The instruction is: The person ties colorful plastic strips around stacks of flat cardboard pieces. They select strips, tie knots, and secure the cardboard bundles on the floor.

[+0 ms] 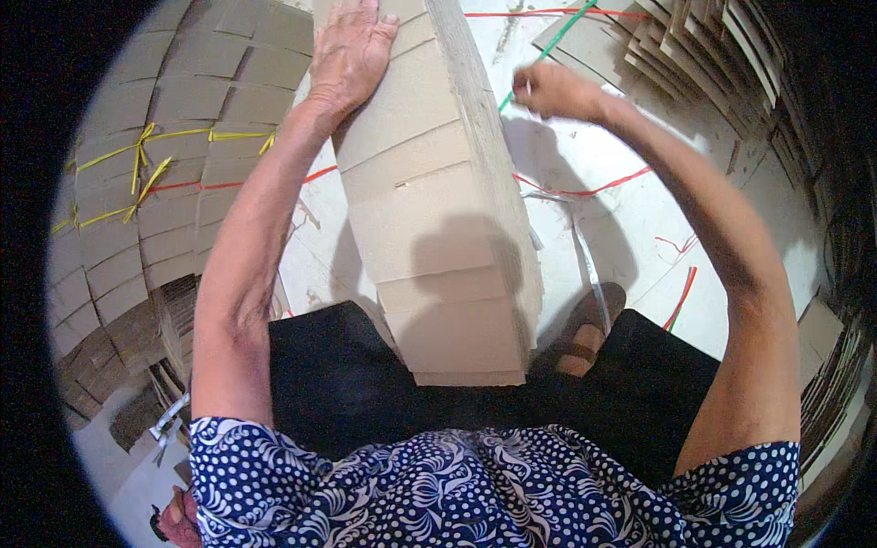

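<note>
A long stack of grey-brown cardboard pieces [420,228] runs away from me between my legs, its layered edges showing along the right side. My left hand [352,57] lies flat on the far part of this stack, fingers stretched out. To the right of the stack, my right hand [555,89] is closed around a green plastic strap [568,29]. The strap slants from the top edge down past the fingers toward the side of the stack. The stack's far end is cut off by the top of the view.
At the left stand cardboard stacks [110,196] tied with yellow ribbon [142,151]. Fanned cardboard pieces [694,46] lie at the far right. Red ribbons [594,189] and a pale strap [589,260] cross the white floor [658,283]. Scissors [164,425] are at the lower left.
</note>
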A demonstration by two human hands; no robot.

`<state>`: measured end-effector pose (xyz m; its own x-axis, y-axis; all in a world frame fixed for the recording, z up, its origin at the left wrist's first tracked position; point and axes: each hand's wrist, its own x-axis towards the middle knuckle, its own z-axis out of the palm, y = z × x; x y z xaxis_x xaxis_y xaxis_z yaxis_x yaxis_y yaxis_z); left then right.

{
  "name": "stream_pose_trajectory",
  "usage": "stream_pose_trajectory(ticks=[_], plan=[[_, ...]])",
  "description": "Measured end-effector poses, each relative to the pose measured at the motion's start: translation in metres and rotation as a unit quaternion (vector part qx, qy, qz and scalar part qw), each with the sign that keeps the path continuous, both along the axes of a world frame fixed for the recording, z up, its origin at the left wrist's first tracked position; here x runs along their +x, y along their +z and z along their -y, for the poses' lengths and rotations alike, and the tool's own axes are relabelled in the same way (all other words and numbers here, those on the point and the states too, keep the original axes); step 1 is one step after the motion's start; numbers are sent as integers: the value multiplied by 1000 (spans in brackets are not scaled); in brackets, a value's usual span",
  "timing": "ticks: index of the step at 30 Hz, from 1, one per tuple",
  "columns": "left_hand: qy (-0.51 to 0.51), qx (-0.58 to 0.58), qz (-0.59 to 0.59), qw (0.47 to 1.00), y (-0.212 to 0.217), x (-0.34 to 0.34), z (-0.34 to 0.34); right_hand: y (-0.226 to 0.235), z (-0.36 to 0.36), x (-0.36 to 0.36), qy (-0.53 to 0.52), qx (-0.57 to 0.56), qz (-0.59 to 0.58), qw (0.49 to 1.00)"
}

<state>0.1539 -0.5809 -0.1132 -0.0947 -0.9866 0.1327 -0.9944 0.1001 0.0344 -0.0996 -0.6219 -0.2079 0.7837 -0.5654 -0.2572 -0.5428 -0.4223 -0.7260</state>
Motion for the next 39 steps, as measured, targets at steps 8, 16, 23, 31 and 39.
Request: stream_pose_trajectory(ticks=[8, 16, 23, 31, 39], plan=[[18, 43, 2, 999, 5, 72, 12, -43, -142, -3, -18, -64, -113, 991], [13, 45, -6, 999, 11, 65, 10, -40, -158, -69, 20, -77, -246, 966], [-90, -62, -8, 994, 2, 86, 17, 3, -184, -204, 43, -65, -362, 929], [-94, -123, -21, 988, -9, 82, 9, 25, -358, -352, 173, 163, -433, 870], [-72, -89, -9, 993, -4, 70, 5, 12, -138, -133, 3, -49, -198, 979]])
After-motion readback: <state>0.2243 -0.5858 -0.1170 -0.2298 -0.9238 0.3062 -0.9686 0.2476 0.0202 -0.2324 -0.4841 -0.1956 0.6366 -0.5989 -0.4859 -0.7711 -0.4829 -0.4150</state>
